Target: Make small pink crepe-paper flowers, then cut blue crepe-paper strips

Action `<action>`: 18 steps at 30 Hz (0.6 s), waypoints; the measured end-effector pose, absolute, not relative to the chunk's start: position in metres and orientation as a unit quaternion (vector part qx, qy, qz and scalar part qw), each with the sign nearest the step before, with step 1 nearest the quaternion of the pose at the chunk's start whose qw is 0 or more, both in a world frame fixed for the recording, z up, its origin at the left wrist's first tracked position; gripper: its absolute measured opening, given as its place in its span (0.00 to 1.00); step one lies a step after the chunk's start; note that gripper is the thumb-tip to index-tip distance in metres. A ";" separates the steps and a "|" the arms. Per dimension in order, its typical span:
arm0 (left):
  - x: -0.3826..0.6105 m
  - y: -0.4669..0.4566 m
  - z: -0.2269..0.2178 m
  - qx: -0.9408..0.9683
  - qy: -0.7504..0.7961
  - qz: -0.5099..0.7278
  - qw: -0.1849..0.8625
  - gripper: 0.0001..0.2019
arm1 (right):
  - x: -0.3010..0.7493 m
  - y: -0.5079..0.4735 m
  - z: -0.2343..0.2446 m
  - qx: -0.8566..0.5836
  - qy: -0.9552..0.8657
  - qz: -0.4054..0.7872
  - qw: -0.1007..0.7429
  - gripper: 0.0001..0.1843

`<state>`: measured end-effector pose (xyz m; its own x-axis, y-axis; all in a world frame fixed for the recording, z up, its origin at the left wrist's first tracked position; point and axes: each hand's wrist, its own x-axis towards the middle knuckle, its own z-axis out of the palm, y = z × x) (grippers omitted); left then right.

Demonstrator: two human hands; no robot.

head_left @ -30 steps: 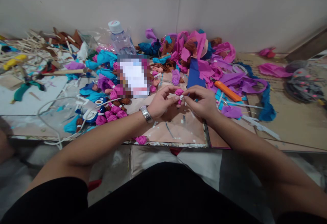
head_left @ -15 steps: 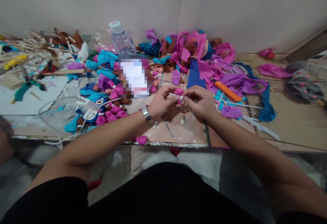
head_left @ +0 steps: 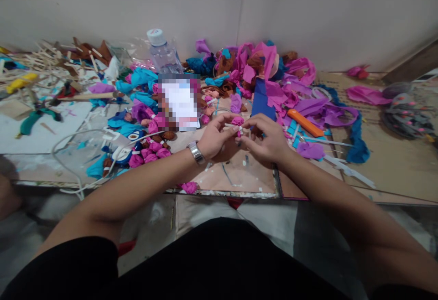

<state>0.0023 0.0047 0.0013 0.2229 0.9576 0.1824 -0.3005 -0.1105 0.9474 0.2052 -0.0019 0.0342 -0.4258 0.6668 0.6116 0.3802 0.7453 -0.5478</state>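
Between my hands, just above the table, is a small pink crepe-paper flower (head_left: 237, 121) with a narrow white strip around its base. My left hand (head_left: 217, 138), with a watch at the wrist, pinches the flower between thumb and fingers. From the right, my right hand (head_left: 265, 137) reaches to the flower's base, its thumb and forefinger spread apart around the white strip; whether they touch it I cannot tell. Several finished-looking pink flowers (head_left: 150, 154) lie in a cluster left of my left wrist. One more pink flower (head_left: 189, 187) rests at the table's front edge.
A blurred-out phone (head_left: 179, 104) and a plastic bottle (head_left: 164, 56) stand beyond my left hand. An orange utility knife (head_left: 305, 122) lies right of my right hand. Crepe-paper scraps (head_left: 260, 63) heap at the back. Green-handled pliers (head_left: 37, 120) and a white cable (head_left: 68, 142) are at left.
My right thumb has moved down and away from the forefinger, so the right hand's pinch has widened. The flower has shifted slightly up and left; my left hand keeps its hold.
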 end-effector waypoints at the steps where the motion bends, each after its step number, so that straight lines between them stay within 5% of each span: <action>1: 0.002 0.005 0.002 0.514 0.320 0.540 0.585 0.23 | 0.205 -0.002 0.034 -0.316 -0.829 0.160 0.432 0.13; 18: 0.003 0.004 0.001 0.486 0.316 0.534 0.616 0.24 | 0.203 -0.004 0.030 -0.320 -0.823 0.158 0.442 0.12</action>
